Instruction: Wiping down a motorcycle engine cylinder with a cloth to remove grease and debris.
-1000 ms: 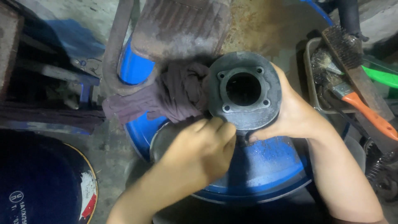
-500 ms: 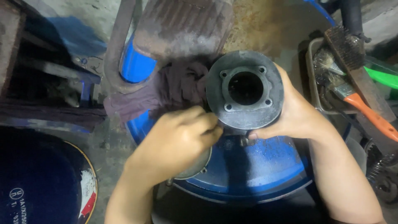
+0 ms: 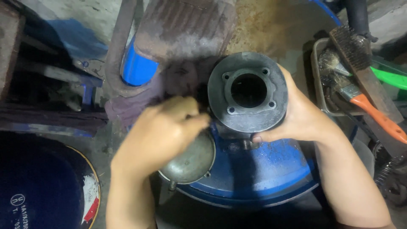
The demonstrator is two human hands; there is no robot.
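My right hand [image 3: 299,116] grips the side of a dark grey round metal part [image 3: 248,91] with a centre bore and bolt holes, held above a blue drum lid [image 3: 263,169]. Blurred with motion, my left hand [image 3: 163,131] hovers to the left of that part, near a dull purple rag [image 3: 140,99]. Whether the left hand pinches the rag or anything else is hidden by its own fingers. A grey domed metal cover [image 3: 190,161] lies just below the left hand on the drum lid.
A tray [image 3: 317,72] at the right holds a wire brush [image 3: 362,70] and an orange-handled paintbrush [image 3: 373,112]. A green tool [image 3: 390,76] lies behind it. A dark blue drum [image 3: 42,186] stands at the lower left, a rusty metal frame [image 3: 123,46] above.
My left hand has slid left, away from the round part's rim toward the rag, uncovering the domed cover. My right hand keeps its hold on the round part.
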